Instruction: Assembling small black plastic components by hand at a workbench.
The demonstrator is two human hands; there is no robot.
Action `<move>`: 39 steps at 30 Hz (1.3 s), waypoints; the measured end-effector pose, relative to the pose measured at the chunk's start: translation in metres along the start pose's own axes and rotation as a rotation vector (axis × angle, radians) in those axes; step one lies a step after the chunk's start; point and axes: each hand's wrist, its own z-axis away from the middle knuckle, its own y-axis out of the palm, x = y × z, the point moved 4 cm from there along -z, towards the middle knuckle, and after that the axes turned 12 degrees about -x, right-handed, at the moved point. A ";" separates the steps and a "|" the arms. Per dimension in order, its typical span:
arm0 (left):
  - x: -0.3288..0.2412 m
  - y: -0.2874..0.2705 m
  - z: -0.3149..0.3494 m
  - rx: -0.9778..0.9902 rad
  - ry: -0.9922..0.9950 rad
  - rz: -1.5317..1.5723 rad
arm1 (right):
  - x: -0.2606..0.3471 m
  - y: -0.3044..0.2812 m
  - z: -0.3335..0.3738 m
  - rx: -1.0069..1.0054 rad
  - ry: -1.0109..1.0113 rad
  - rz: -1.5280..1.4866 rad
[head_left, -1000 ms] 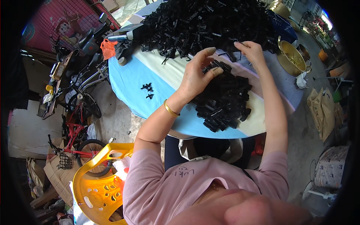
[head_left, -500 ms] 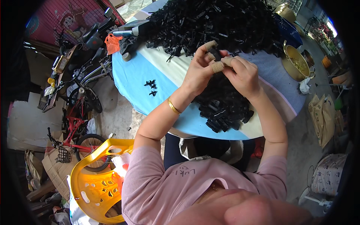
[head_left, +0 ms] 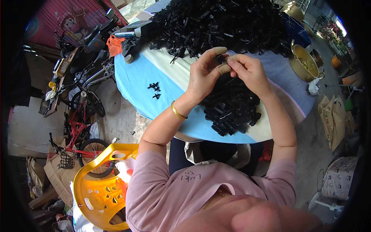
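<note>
My left hand [head_left: 203, 75] and my right hand [head_left: 249, 73] meet above the table, between two black heaps. Beige tape wraps the left thumb and forefinger. Between the hands is a small black plastic piece [head_left: 222, 59], mostly hidden by fingers. The left fingers are bent around it, with the forefinger lifted away. At its other end, the right thumb and fingertips are pinched together. Just below the hands lies a smaller pile of black plastic pieces [head_left: 230, 112]. Beyond them spreads a large heap of similar pieces [head_left: 220, 27].
A few black bits [head_left: 154, 89] lie on the blue part of the tablecloth [head_left: 133, 85]. An orange bag [head_left: 114, 45] sits at the far left edge. A gold-coloured pot [head_left: 295, 63] stands at the right. A yellow chair [head_left: 87, 181] and a red bicycle [head_left: 79, 135] are to my left.
My left forefinger has straightened and lifted off the black piece. The right fingers have shifted slightly left, and less of the piece shows now.
</note>
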 end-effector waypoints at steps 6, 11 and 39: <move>-0.003 -0.001 0.002 0.007 0.066 -0.017 | -0.001 0.004 0.006 -0.051 0.012 0.048; -0.004 -0.003 0.006 -0.005 0.248 -0.128 | 0.002 0.008 0.008 -0.078 0.000 0.039; 0.005 -0.005 -0.005 0.429 -0.564 0.425 | -0.006 -0.024 -0.008 0.226 0.082 -0.364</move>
